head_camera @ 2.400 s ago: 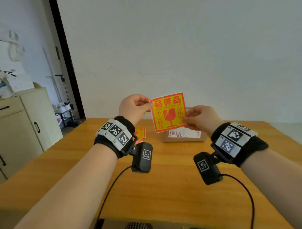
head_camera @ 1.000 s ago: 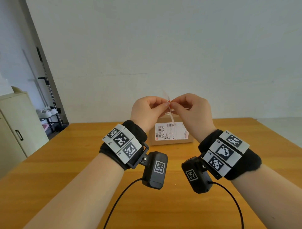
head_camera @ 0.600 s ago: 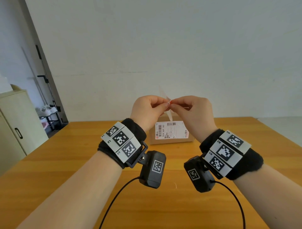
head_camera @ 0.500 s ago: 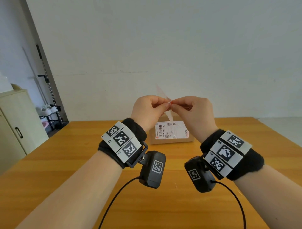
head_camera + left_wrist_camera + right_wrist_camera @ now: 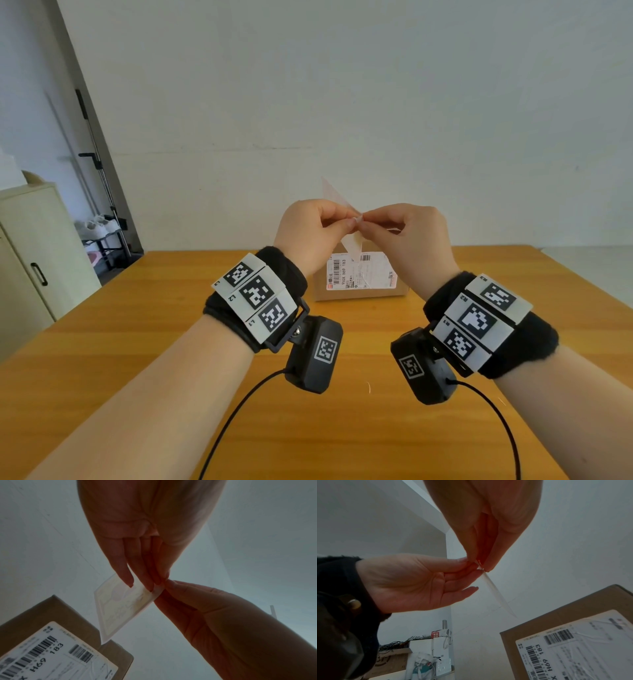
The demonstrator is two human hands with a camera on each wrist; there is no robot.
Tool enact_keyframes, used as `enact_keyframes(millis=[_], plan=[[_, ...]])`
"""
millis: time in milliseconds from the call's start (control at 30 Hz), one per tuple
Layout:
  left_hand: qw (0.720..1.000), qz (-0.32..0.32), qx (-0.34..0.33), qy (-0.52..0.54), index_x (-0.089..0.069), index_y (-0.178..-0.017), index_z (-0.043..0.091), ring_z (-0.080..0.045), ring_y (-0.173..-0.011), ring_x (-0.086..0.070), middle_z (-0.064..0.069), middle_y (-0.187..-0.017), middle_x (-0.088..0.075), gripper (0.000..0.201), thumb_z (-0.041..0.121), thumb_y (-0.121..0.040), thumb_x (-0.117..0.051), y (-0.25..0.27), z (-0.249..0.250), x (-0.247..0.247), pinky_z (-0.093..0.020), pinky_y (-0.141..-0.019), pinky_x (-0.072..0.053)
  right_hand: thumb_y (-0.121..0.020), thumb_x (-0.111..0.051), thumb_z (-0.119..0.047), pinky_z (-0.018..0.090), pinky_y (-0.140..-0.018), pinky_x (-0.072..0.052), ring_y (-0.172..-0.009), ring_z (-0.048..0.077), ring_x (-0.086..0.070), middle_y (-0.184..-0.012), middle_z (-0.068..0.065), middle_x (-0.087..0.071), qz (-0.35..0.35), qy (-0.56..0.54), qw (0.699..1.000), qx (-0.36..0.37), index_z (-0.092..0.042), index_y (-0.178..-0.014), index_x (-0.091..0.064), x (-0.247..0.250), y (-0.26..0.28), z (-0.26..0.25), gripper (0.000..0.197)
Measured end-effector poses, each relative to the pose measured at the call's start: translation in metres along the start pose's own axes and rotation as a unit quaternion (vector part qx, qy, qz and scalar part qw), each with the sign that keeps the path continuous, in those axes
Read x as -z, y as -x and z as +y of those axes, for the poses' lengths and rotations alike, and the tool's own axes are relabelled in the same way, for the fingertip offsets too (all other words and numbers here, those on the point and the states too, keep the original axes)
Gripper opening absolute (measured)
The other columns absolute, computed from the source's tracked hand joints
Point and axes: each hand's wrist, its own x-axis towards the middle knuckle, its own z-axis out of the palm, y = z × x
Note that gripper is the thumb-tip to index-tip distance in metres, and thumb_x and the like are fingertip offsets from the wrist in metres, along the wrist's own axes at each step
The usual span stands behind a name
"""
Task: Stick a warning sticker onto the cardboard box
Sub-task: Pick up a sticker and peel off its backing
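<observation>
The warning sticker (image 5: 352,244) hangs edge-on between my hands, above the table, and shows only its pale back (image 5: 120,605). My left hand (image 5: 349,222) pinches one corner of it with thumb and fingers (image 5: 145,577). My right hand (image 5: 368,219) pinches the same corner from the other side, fingertips meeting the left ones (image 5: 481,566). The sheet's lower tip (image 5: 505,605) points down toward the cardboard box (image 5: 359,291). That brown box lies flat at mid-table, beyond the hands, with a white shipping label (image 5: 363,272) on top.
The wooden table (image 5: 137,342) stretches wide on both sides of the box. A pale cabinet (image 5: 30,257) stands left of the table, with a low shoe rack (image 5: 102,233) behind it. Black cables (image 5: 239,411) trail from both wrist cameras over the near table.
The sticker, earlier held face-on showing its red and yellow print, is now turned edge-on with both hands pinched together at one corner. Over the last second, the hands barely moved.
</observation>
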Motion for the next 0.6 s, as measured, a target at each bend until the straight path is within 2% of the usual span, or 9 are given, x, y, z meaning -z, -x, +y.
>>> enact_keyframes(millis=[100, 200, 267, 300, 367, 433, 500, 600], plan=[[1.0, -0.002, 0.0, -0.002, -0.073, -0.1, 0.005, -0.022, -0.093, -0.069, -0.012, -0.099, -0.074, 0.02, 0.014, -0.09, -0.059, -0.001, -0.003, 0.001, -0.034, -0.088, -0.055, -0.086, -0.063, -0.023, 0.007, -0.069, -0.047, -0.076, 0.005, -0.064, -0.075, -0.009, -0.068, -0.01, -0.014, 1.0, -0.006, -0.013, -0.094, -0.076, 0.0, 0.0, -0.001, 0.018], [1.0, -0.016, 0.022, 0.015, -0.068, -0.094, 0.009, -0.011, -0.078, -0.068, -0.004, -0.091, -0.072, 0.013, 0.012, -0.092, -0.055, -0.002, -0.007, 0.001, -0.025, -0.079, -0.055, -0.086, -0.063, -0.022, 0.006, -0.065, -0.049, -0.073, 0.004, -0.066, -0.069, -0.013, -0.066, -0.014, -0.04, 0.999, -0.024, -0.014, -0.087, -0.075, -0.001, 0.0, -0.001, 0.015], [0.997, -0.034, 0.059, 0.037, -0.061, -0.083, 0.017, -0.004, -0.071, -0.066, 0.002, -0.085, -0.067, 0.015, 0.012, -0.094, -0.052, -0.002, -0.01, 0.004, -0.02, -0.073, -0.053, -0.086, -0.063, -0.019, 0.011, -0.068, -0.053, -0.074, 0.008, -0.068, -0.073, -0.008, -0.069, -0.008, -0.058, 0.997, -0.047, -0.013, -0.086, -0.074, -0.002, -0.002, 0.001, 0.013], [0.994, -0.039, 0.085, 0.057, -0.058, -0.079, 0.019, -0.005, -0.071, -0.066, 0.003, -0.084, -0.066, 0.019, 0.013, -0.094, -0.05, -0.003, -0.011, 0.007, -0.022, -0.074, -0.054, -0.086, -0.062, -0.016, 0.016, -0.07, -0.056, -0.075, 0.01, -0.069, -0.076, -0.004, -0.07, -0.004, -0.072, 0.995, -0.064, -0.014, -0.085, -0.073, -0.002, -0.002, 0.002, 0.012], [0.983, -0.037, 0.143, 0.109, -0.055, -0.077, 0.021, -0.009, -0.071, -0.066, 0.002, -0.082, -0.065, 0.022, 0.013, -0.095, -0.047, -0.003, -0.014, 0.013, -0.028, -0.077, -0.055, -0.087, -0.06, -0.012, 0.015, -0.066, -0.058, -0.07, 0.008, -0.068, -0.077, -0.002, -0.07, -0.005, -0.116, 0.988, -0.102, -0.015, -0.082, -0.07, -0.002, -0.003, 0.003, 0.012], [0.966, -0.023, 0.193, 0.168, -0.053, -0.079, 0.017, -0.01, -0.068, -0.066, 0.0, -0.08, -0.065, 0.02, 0.012, -0.097, -0.044, -0.003, -0.019, 0.022, -0.027, -0.072, -0.056, -0.088, -0.059, -0.009, 0.014, -0.063, -0.058, -0.065, 0.008, -0.066, -0.074, -0.002, -0.068, -0.002, -0.158, 0.978, -0.135, -0.013, -0.085, -0.069, -0.002, -0.004, 0.004, 0.011], [0.945, -0.007, 0.235, 0.225, -0.051, -0.082, 0.012, -0.012, -0.068, -0.067, -0.004, -0.08, -0.065, 0.018, 0.009, -0.097, -0.042, 0.0, -0.024, 0.033, -0.024, -0.068, -0.056, -0.089, -0.058, -0.008, 0.018, -0.066, -0.059, -0.064, 0.01, -0.065, -0.075, 0.002, -0.068, 0.002, -0.191, 0.968, -0.162, -0.01, -0.09, -0.068, -0.002, -0.005, 0.004, 0.01], [0.925, 0.016, 0.27, 0.267, -0.048, -0.076, 0.007, -0.016, -0.072, -0.068, -0.009, -0.083, -0.063, 0.021, 0.004, -0.096, -0.041, 0.004, -0.037, 0.05, -0.025, -0.071, -0.055, -0.09, -0.057, -0.007, 0.023, -0.07, -0.06, -0.064, 0.012, -0.066, -0.077, 0.005, -0.067, 0.005, -0.219, 0.956, -0.193, -0.01, -0.09, -0.067, -0.008, -0.006, 0.005, 0.01]])
